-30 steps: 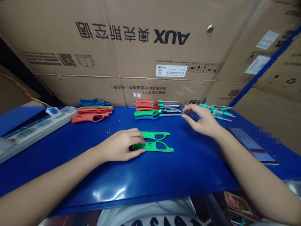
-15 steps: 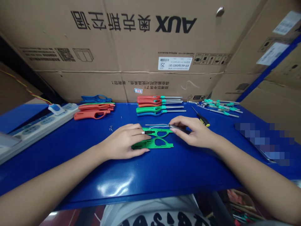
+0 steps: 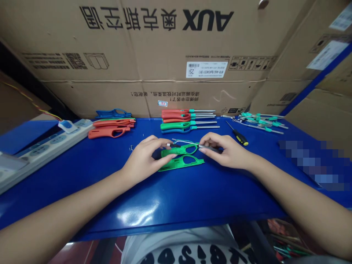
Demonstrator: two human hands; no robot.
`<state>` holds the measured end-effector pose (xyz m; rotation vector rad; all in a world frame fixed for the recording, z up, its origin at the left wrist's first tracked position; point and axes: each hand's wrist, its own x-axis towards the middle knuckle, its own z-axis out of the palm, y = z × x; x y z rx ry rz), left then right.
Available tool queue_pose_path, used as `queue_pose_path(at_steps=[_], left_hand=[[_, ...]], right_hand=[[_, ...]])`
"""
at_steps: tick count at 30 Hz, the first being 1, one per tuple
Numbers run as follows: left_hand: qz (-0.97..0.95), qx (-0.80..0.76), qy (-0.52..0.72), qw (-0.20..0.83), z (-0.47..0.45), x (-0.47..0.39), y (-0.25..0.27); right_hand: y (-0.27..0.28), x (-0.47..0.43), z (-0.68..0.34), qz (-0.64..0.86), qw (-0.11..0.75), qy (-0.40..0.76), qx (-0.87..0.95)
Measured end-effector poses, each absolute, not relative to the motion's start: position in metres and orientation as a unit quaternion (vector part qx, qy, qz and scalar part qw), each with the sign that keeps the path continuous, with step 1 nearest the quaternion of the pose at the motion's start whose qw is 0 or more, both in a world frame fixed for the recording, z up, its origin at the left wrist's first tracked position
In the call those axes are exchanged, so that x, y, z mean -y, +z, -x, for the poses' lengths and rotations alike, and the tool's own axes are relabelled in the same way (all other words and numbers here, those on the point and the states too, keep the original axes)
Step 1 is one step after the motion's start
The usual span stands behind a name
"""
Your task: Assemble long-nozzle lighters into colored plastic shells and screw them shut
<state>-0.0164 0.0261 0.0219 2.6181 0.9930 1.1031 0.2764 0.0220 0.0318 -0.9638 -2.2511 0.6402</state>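
My left hand [image 3: 144,156] curls over the left end of two green lighter shell halves [image 3: 189,160], which lie side by side on the table. At its fingertips is a small black-and-white cylinder [image 3: 173,145], apparently an igniter. My right hand [image 3: 227,150] is closed, pinching a grey metal lighter tube [image 3: 210,148] at the right end of the shells. Thin wires [image 3: 183,141] and a slim rod run left from the tube toward my left fingers. The tube's far end is hidden under my right hand.
Assembled lighters [image 3: 177,126] lie at the back middle, with orange shells [image 3: 110,132] to their left. A screwdriver [image 3: 239,136], wired tube parts [image 3: 261,123], small screws [image 3: 131,147] and a power strip [image 3: 46,146] surround the work spot. Cardboard [image 3: 154,66] stands behind.
My left hand has lifted slightly, and its thumb has come up closer to the fingers. The lower green shell half has tilted a little. My right hand keeps its pinch on the tube.
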Motion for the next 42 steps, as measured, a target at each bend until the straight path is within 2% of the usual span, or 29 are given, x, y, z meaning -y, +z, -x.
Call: queue_pose_path(at_steps=[4, 12, 19, 29, 33, 42], left_hand=[[-0.864, -0.337, 0.366, 0.081, 0.013, -0.02, 0.024], [-0.897, -0.302, 0.316, 0.064, 0.014, -0.019, 0.02], [-0.908, -0.266, 0.317, 0.067, 0.013, -0.016, 0.024], [-0.885, -0.28, 0.347, 0.134, 0.011, -0.02, 0.021], [-0.899, -0.263, 0.32, 0.143, 0.014, -0.025, 0.02], [-0.929, -0.235, 0.253, 0.134, 0.018, -0.026, 0.024]], right_hand=[[0.035, -0.023, -0.277, 0.367, 0.272, 0.235, 0.858], [0.039, -0.024, -0.277, 0.373, 0.158, 0.217, 0.888], [0.038, -0.026, -0.278, 0.353, 0.15, 0.199, 0.902], [0.044, -0.023, -0.283, 0.335, 0.153, 0.319, 0.873], [0.048, -0.024, -0.287, 0.349, 0.156, 0.312, 0.87], [0.052, -0.023, -0.289, 0.318, 0.079, 0.322, 0.888]])
